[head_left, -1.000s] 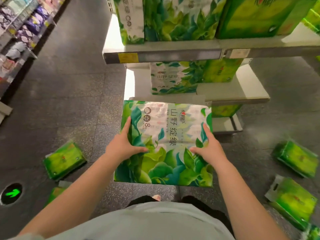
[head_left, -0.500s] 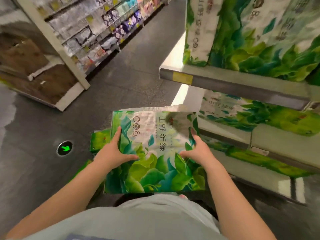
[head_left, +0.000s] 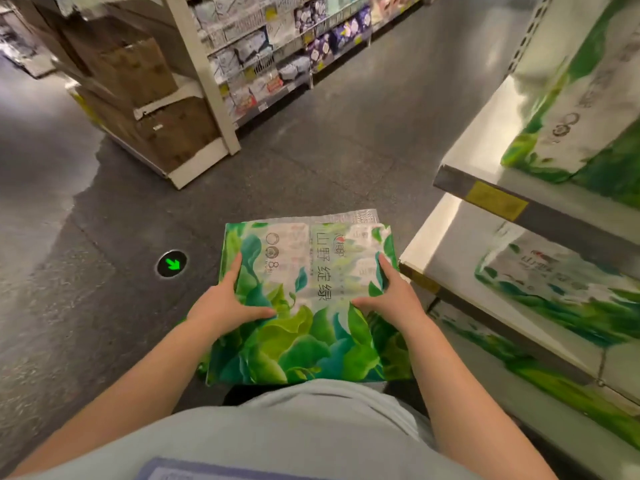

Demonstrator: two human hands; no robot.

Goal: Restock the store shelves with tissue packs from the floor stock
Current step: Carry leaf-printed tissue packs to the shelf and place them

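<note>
Both hands clamp one large tissue pack (head_left: pixel 304 299) between them: the left hand (head_left: pixel 221 306) is pressed to its left side with the thumb laid across the printed top face, and the right hand (head_left: pixel 393 297) mirrors it on the right side, thumb also on top. The fingers reach down the pack's sides and are mostly hidden.

In the head view, the pack is held flat and in the air in front of the person's body, above the dark floor (head_left: pixel 311 161), its right edge just beside the front left corner of the white shelf (head_left: pixel 446 244). Matching green-leaf packs stand on that shelf (head_left: pixel 554 285) and on the shelf above (head_left: pixel 588 109). A round green arrow light (head_left: pixel 172 264) is set in the floor, left of the held pack. Across the aisle stands another shelving unit (head_left: pixel 277 53) with brown cartons (head_left: pixel 138 71) at its end.
</note>
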